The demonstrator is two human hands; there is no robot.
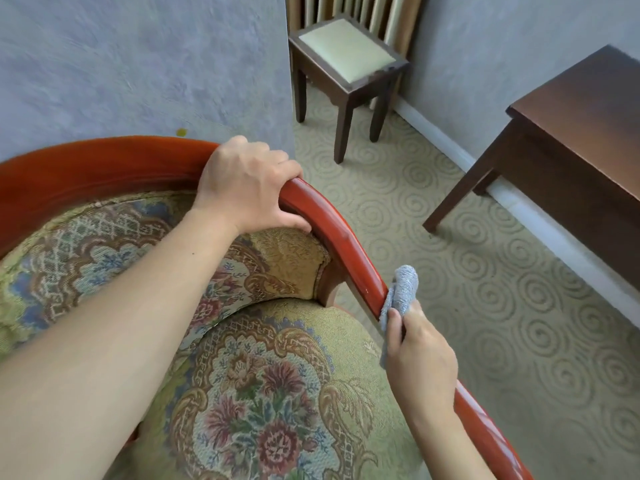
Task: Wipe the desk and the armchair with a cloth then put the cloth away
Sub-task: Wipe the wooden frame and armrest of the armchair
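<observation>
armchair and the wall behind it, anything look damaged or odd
One small oddity: a yellowish spot on the wall just above the armchair rim, like a stain or chip. The armchair's wood and fabric show no damage.

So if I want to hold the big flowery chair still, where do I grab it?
Grab the armchair's red wooden rail from above, near the curved back, as the left hand does. The rail is rounded and narrow, so fingers wrap over it. The right hand holds the cloth further along.
</observation>
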